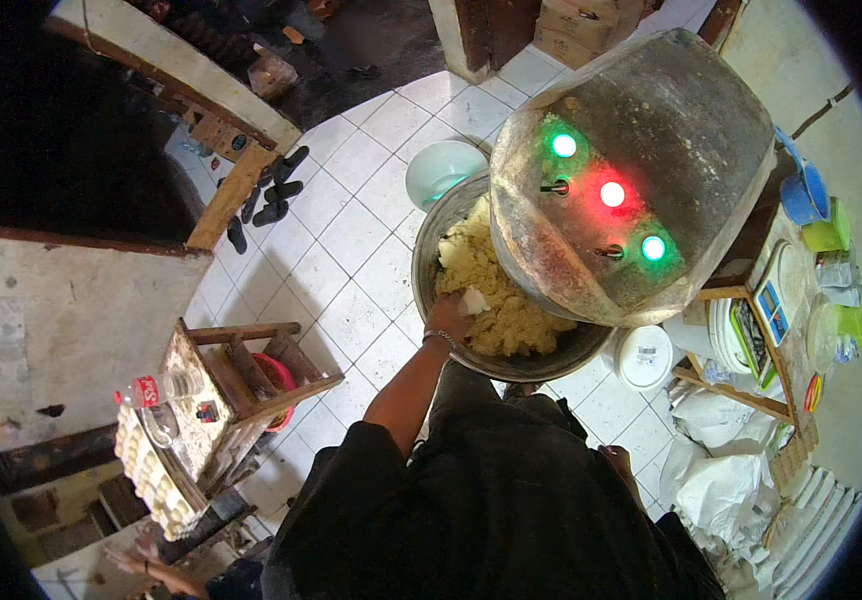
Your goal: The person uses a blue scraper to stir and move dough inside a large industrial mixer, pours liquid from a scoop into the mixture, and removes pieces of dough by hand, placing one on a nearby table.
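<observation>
My left hand [449, 316], with a bracelet at the wrist, reaches over the near left rim of a large metal mixing bowl [420, 277]. Its fingers are closed around a small white object [475, 301], whose kind I cannot tell. Crumbly yellowish dough [509, 319] lies in the bowl, with a paler lump at its upper left. The grey metal head of a mixer [648, 127], with green and red lights and two switches, covers the bowl's right part. Low at my right side, my right hand [617, 456] shows only partly; its fingers are unclear.
A pale green basin [442, 169] stands behind the bowl. Right are a lidded white bucket [644, 358], a table with a digital scale [771, 306] and white sacks [731, 480]. Left, a wooden stand [198, 405] holds a bottle beside egg trays [153, 480]. Another person's hand [134, 559] shows lower left.
</observation>
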